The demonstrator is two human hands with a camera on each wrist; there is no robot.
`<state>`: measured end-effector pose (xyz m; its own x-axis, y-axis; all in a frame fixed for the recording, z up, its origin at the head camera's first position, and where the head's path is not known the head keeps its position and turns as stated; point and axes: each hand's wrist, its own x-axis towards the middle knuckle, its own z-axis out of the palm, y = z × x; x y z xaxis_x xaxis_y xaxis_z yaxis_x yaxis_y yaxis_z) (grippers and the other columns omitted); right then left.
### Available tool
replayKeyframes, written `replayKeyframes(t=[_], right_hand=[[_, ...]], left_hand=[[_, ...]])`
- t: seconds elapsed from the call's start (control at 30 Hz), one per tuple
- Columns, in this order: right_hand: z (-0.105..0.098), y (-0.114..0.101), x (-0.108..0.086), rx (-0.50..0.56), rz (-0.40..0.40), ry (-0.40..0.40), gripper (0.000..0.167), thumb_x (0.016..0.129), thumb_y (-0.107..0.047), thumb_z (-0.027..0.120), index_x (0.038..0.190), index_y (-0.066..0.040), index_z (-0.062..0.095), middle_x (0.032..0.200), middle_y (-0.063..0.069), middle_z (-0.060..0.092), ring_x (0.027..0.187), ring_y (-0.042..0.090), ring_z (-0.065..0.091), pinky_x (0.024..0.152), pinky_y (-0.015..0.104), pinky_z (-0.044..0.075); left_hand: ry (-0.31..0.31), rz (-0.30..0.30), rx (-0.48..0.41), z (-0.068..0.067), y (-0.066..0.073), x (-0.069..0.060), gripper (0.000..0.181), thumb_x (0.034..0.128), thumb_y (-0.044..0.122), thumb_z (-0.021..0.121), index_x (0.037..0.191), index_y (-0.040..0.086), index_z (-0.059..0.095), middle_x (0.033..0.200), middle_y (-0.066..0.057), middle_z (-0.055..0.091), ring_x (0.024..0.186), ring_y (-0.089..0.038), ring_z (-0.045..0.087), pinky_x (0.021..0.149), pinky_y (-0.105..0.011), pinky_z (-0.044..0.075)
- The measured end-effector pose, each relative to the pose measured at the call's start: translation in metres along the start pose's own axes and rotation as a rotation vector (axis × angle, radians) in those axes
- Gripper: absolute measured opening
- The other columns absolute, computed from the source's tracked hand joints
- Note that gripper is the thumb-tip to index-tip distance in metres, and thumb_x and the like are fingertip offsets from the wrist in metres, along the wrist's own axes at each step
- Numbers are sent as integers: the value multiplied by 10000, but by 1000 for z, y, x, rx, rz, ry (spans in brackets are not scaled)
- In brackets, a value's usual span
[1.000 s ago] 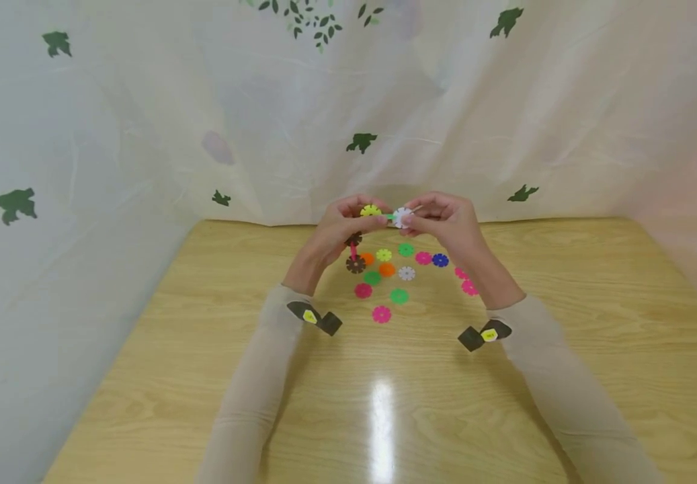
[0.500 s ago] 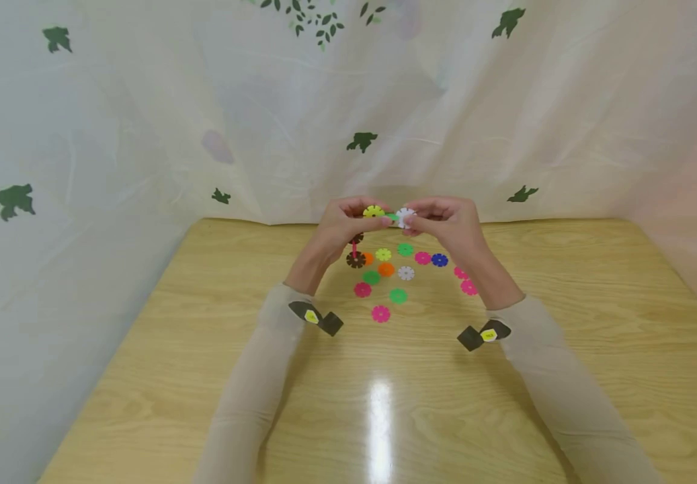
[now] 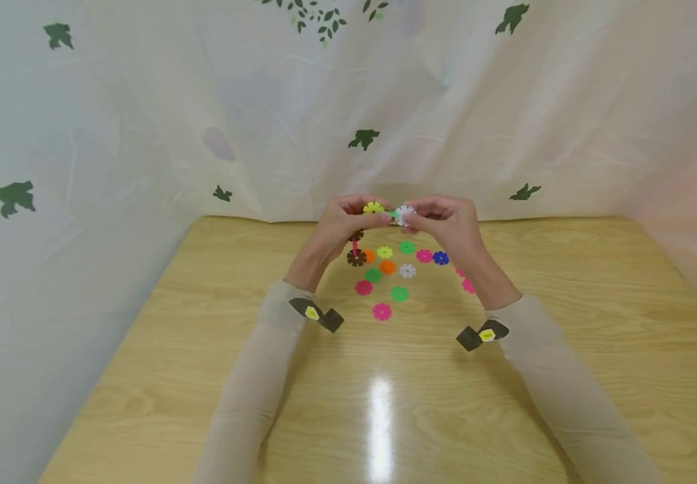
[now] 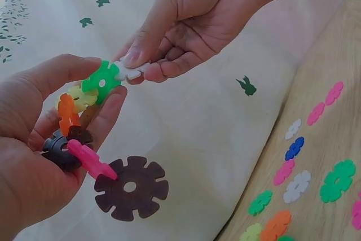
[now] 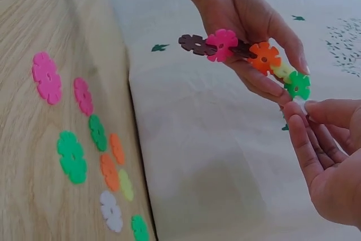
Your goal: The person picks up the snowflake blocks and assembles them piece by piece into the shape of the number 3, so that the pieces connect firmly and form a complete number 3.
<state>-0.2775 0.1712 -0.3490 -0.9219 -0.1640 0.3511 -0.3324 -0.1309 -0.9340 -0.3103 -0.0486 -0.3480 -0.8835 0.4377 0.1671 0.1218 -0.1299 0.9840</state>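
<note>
Both hands are raised above the far part of the table. My left hand (image 3: 345, 225) pinches a green notched disc (image 4: 102, 83) at the end of a chain of interlocking discs. From it the chain runs through a yellow disc (image 4: 79, 99), an orange disc (image 4: 68, 114), a dark brown one by the palm and a pink disc (image 4: 90, 161). Another brown disc (image 4: 131, 188) hangs at the chain's free end. My right hand (image 3: 447, 218) pinches a white disc (image 3: 405, 215) between thumb and fingers. This white disc meets the green one edge to edge; its far side is hidden by fingers.
Several loose discs lie flat on the wooden table (image 3: 324, 403) below the hands, among them a blue disc (image 3: 441, 258), a white loose disc (image 3: 407, 271) and a pink loose disc (image 3: 382, 312). A pale curtain (image 3: 288, 121) hangs behind the table's far edge.
Both hands keep their grip on the green and white discs and barely move. The hanging end of the chain has shifted slightly upward in the head view.
</note>
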Motion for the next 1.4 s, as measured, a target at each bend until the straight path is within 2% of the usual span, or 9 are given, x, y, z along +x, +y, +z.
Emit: replayKeyframes(t=[0.13, 0.27, 0.5, 0.63, 0.77, 0.97, 1.1, 1.3, 1.4], right_hand=[[1, -4, -1, 2, 21, 3, 152, 907, -8, 741, 1052, 37, 757, 857, 16, 774, 731, 150, 750, 733, 271, 632], [1, -6, 0, 15, 48, -2, 157, 908, -25, 745, 1059, 17, 760, 856, 19, 768, 742, 151, 753, 746, 273, 631], [0, -8, 0, 18, 74, 12, 188, 910, -12, 738, 1079, 70, 728, 827, 22, 759, 730, 146, 753, 742, 277, 632], [0, -9, 1, 2, 83, 17, 188, 911, -17, 740, 1077, 70, 728, 819, 16, 756, 727, 141, 750, 740, 275, 632], [0, -9, 1, -12, 94, 16, 205, 912, -30, 743, 1087, 74, 723, 824, 15, 758, 732, 143, 750, 749, 285, 633], [-1, -10, 0, -28, 94, 17, 191, 902, -27, 754, 1068, 65, 735, 853, 7, 775, 737, 150, 749, 746, 293, 634], [-1, -10, 0, -13, 81, 32, 148, 896, -12, 755, 1037, 32, 760, 875, 1, 784, 733, 141, 751, 729, 272, 631], [-1, -10, -1, 16, 56, 41, 116, 899, 1, 746, 1011, 6, 776, 878, 4, 786, 724, 140, 752, 711, 264, 630], [-2, -10, -1, 41, 59, 25, 106, 901, 13, 739, 999, 1, 778, 876, 15, 785, 720, 147, 749, 707, 269, 631]], left_hand=[[-18, 5, -9, -2, 1, 0, 137, 913, 49, 719, 993, 145, 777, 910, 14, 730, 786, -163, 615, 695, -222, 492], [-26, -4, -38, -4, 2, 0, 147, 919, 42, 699, 986, 151, 773, 936, 7, 738, 874, -201, 680, 823, -270, 553], [-11, -46, -100, -5, 3, 2, 132, 937, 16, 670, 1002, 88, 759, 958, -10, 749, 882, -152, 751, 986, -378, 579], [-22, -46, -132, -4, 2, 3, 123, 949, -8, 653, 1029, 27, 739, 961, -43, 737, 878, -145, 763, 950, -345, 594], [-17, -50, -136, -3, 1, 3, 122, 955, -11, 647, 1030, 30, 734, 977, -56, 731, 881, -152, 767, 925, -323, 600], [-14, -54, -83, -2, 1, 2, 118, 939, 26, 680, 1017, 70, 757, 970, -28, 743, 908, -194, 750, 903, -281, 599], [-8, -38, -47, 1, 3, 1, 128, 923, 47, 698, 1021, 78, 774, 930, 5, 751, 873, -163, 692, 806, -248, 553], [10, -64, -94, 5, 6, 0, 143, 941, 49, 693, 1056, 49, 777, 951, -2, 772, 892, -138, 758, 860, -245, 567], [6, -74, -94, 5, 5, 0, 140, 941, 49, 691, 1041, 75, 785, 951, 1, 774, 902, -147, 762, 818, -233, 551]])
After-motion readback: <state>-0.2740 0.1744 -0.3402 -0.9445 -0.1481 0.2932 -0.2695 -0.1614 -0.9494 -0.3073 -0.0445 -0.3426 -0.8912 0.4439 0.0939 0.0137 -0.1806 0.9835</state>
